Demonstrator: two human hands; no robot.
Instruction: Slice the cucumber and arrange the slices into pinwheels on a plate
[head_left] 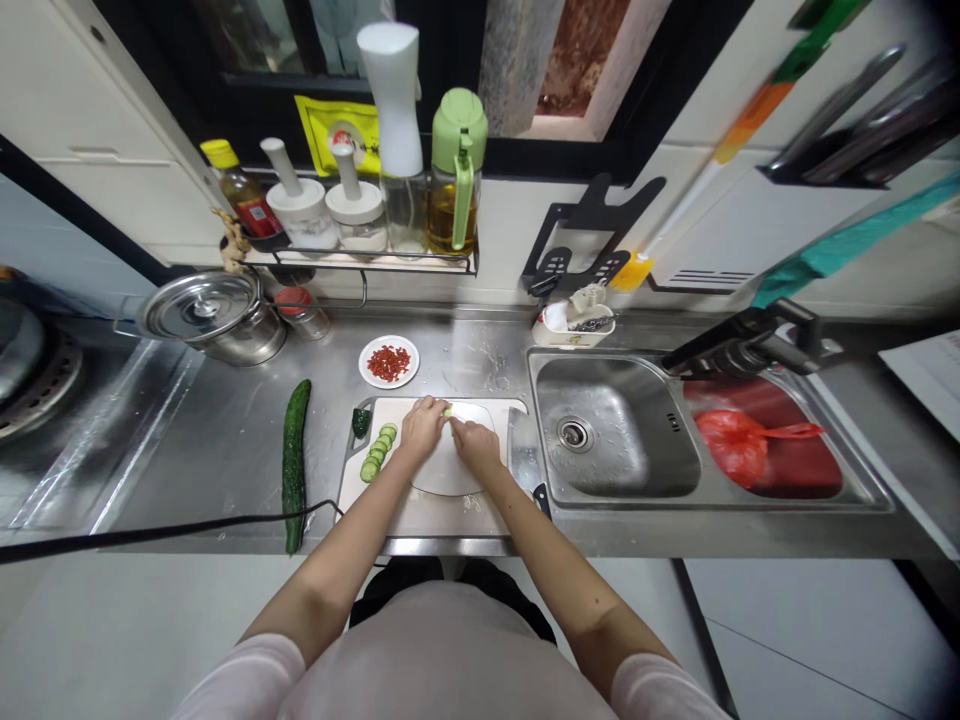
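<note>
My left hand (422, 428) and my right hand (474, 442) meet over a white cutting board (420, 505), fingers curled around a small pale green cucumber piece (448, 411). A white plate (448, 478) lies on the board under both hands. Several cucumber slices (379, 450) form a row just left of my left hand, with a dark cucumber end (361, 422) beyond them. A black knife handle (541, 497) pokes out beside my right forearm.
A whole cucumber (294, 462) lies left of the board. A small dish of chopped red chilli (388, 362) sits behind it. The sink (615, 430) is on the right, with a red bag (739, 443) in the far basin. A lidded pot (214, 315) and bottle rack (360, 215) stand behind.
</note>
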